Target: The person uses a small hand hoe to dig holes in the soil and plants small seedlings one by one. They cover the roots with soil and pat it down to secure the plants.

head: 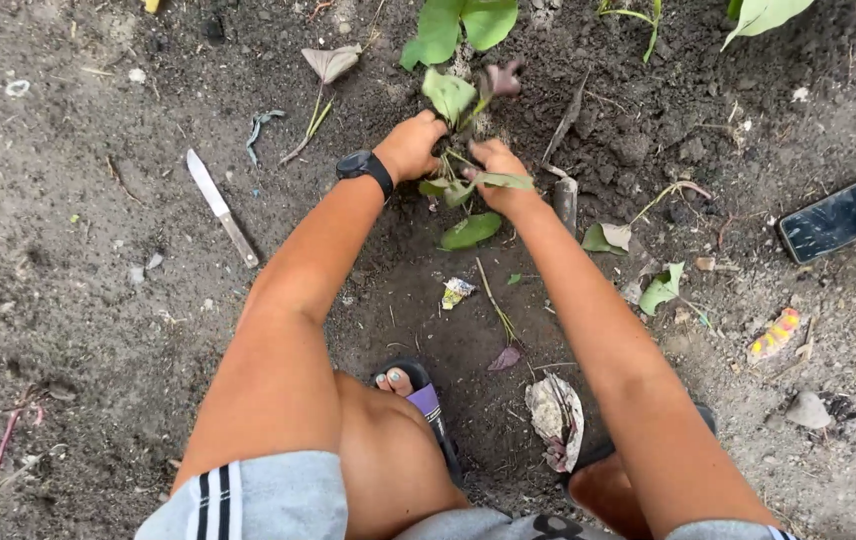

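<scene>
You are pressing dark soil around a small green-leaved cutting.

Your left hand (410, 146) and right hand (496, 170) are reaching forward, arms nearly straight, both curled on either side of the cutting (456, 140), fingers sinking into the soil (608, 130) at its base. Squeezing too hard is likely bruising or snapping its thin stem. The knife (221, 207) is lying well left of the cutting.

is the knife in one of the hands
No, the knife lies on the soil apart from the left hand, and both that and the right hand press around the small plant.
</scene>
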